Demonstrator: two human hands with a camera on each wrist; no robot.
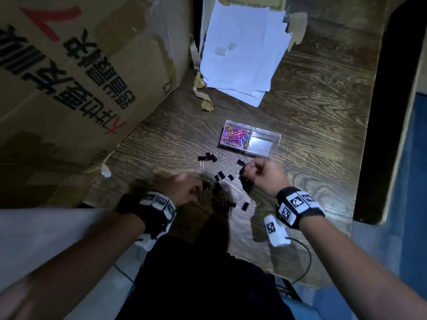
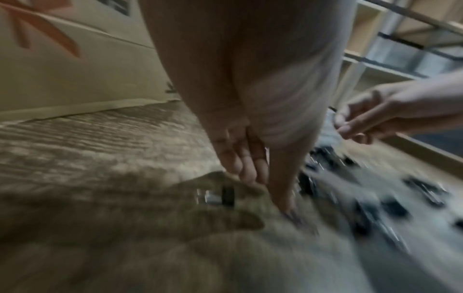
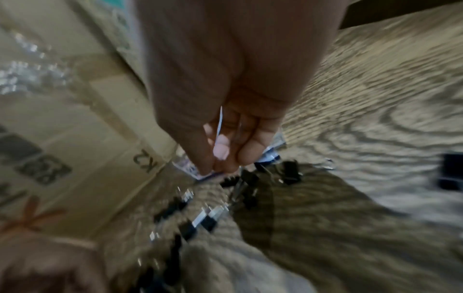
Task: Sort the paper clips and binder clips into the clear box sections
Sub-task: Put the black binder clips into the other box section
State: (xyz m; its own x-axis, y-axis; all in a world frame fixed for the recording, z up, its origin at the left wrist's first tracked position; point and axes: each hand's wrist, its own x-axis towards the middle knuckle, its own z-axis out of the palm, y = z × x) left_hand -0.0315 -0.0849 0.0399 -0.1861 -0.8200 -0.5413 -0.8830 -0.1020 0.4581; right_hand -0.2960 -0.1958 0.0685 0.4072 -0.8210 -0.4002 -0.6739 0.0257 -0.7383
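Observation:
A clear two-section box (image 1: 276,137) lies on the wooden table. Its left section holds coloured paper clips (image 1: 234,137); its right section (image 1: 261,144) looks bare. Several black binder clips (image 1: 221,175) are scattered in front of the box. My right hand (image 1: 250,168) hovers over their right edge with curled fingers and pinches a binder clip (image 1: 242,171); wire handles show in its palm (image 3: 220,119). My left hand (image 1: 187,188) is blurred at the left of the pile. Its fingers (image 2: 246,168) point straight down, just above a binder clip (image 2: 223,195) on the table, holding nothing.
A large cardboard carton (image 1: 76,84) walls off the left side, close to my left hand. A stack of white paper sheets (image 1: 242,49) lies behind the box. The table's right edge (image 1: 367,158) drops to a dark gap.

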